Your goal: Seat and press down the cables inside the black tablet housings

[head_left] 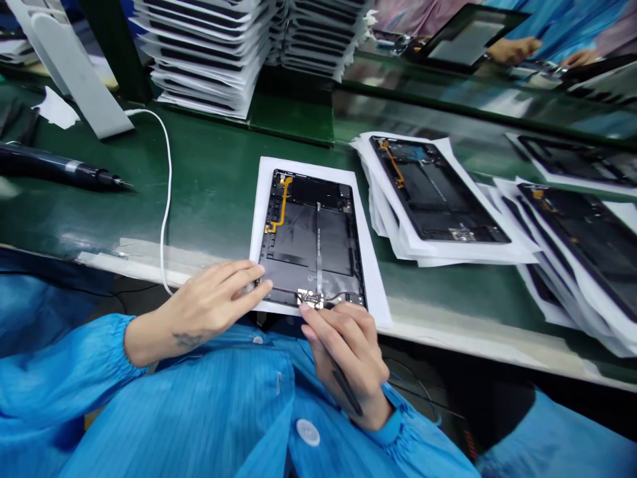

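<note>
A black tablet housing lies open on a white sheet near the bench's front edge. An orange flex cable runs down its left part, and a pale strip cable down its middle. My left hand rests on the housing's lower left edge, fingers spread, holding nothing. Over the bottom edge, my right hand is closed around a dark slim tool. Its fingertips are at a small circuit board; the tool's tip is hidden by the fingers.
Housings on white sheets are stacked at the right and far right. A black electric screwdriver and white cable lie left. Tall stacks stand behind. Across the bench are another person's hands.
</note>
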Action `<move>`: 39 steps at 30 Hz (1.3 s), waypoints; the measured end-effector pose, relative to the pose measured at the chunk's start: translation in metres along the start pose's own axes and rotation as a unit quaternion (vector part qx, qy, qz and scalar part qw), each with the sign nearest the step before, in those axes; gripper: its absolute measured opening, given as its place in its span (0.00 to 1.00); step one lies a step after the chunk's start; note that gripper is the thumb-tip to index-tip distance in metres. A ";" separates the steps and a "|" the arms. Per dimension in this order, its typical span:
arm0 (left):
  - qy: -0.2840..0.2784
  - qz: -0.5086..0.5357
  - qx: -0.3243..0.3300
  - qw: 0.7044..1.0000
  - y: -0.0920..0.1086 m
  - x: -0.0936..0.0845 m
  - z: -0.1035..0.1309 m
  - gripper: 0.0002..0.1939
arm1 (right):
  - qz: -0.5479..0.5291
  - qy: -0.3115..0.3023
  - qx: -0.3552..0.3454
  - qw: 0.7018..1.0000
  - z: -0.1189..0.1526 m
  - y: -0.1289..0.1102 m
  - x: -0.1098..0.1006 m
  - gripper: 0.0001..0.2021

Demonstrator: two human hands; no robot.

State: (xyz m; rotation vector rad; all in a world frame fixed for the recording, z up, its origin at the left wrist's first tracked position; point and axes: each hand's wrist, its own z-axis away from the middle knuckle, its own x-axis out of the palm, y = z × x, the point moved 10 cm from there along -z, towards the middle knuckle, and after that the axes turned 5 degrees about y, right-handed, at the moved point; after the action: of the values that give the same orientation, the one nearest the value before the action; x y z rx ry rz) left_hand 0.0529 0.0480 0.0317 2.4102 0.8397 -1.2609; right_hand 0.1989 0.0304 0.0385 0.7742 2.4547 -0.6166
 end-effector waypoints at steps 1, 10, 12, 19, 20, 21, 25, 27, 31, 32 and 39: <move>-0.013 -0.013 0.009 1.000 0.003 0.001 -0.003 0.17 | -0.011 0.001 0.012 1.000 -0.003 0.002 -0.002 0.18; -0.046 -0.105 0.038 0.993 0.018 0.003 -0.021 0.17 | -0.277 -0.100 0.180 0.938 -0.048 0.025 0.041 0.09; -0.032 -0.108 0.040 0.993 0.018 0.000 -0.022 0.17 | -0.281 -0.104 0.174 0.938 -0.050 0.025 0.046 0.10; -0.026 -0.103 0.045 0.993 0.018 -0.001 -0.022 0.14 | -0.296 -0.118 0.139 0.938 -0.047 0.020 0.049 0.09; -0.026 -0.102 0.044 0.993 0.018 0.000 -0.021 0.14 | -0.295 -0.117 0.141 0.938 -0.047 0.021 0.049 0.09; -0.025 -0.102 0.043 0.994 0.018 0.000 -0.021 0.14 | -0.296 -0.117 0.144 0.937 -0.047 0.021 0.049 0.09; -0.025 -0.102 0.042 0.994 0.020 0.000 -0.023 0.13 | -0.294 -0.117 0.149 0.937 -0.048 0.022 0.049 0.09; -0.027 -0.103 0.043 0.993 0.020 0.001 -0.023 0.13 | -0.294 -0.120 0.136 0.939 -0.049 0.019 0.048 0.08; -0.001 -0.084 0.059 0.995 0.015 -0.003 -0.013 0.11 | -0.280 -0.137 0.114 0.943 -0.051 0.014 0.049 0.08; 0.013 -0.067 0.061 0.996 0.013 -0.005 -0.009 0.12 | -0.274 -0.142 0.113 0.944 -0.051 0.014 0.050 0.08; 0.024 -0.030 0.048 0.998 0.005 -0.008 0.003 0.15 | -0.252 -0.154 0.132 0.946 -0.044 0.025 0.036 0.07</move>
State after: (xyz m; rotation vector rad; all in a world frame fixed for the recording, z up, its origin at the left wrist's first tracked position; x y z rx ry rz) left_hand 0.0510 0.0398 0.0366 2.5166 0.8909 -1.2979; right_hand 0.1750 0.0874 0.0450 0.1046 2.2967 -1.1765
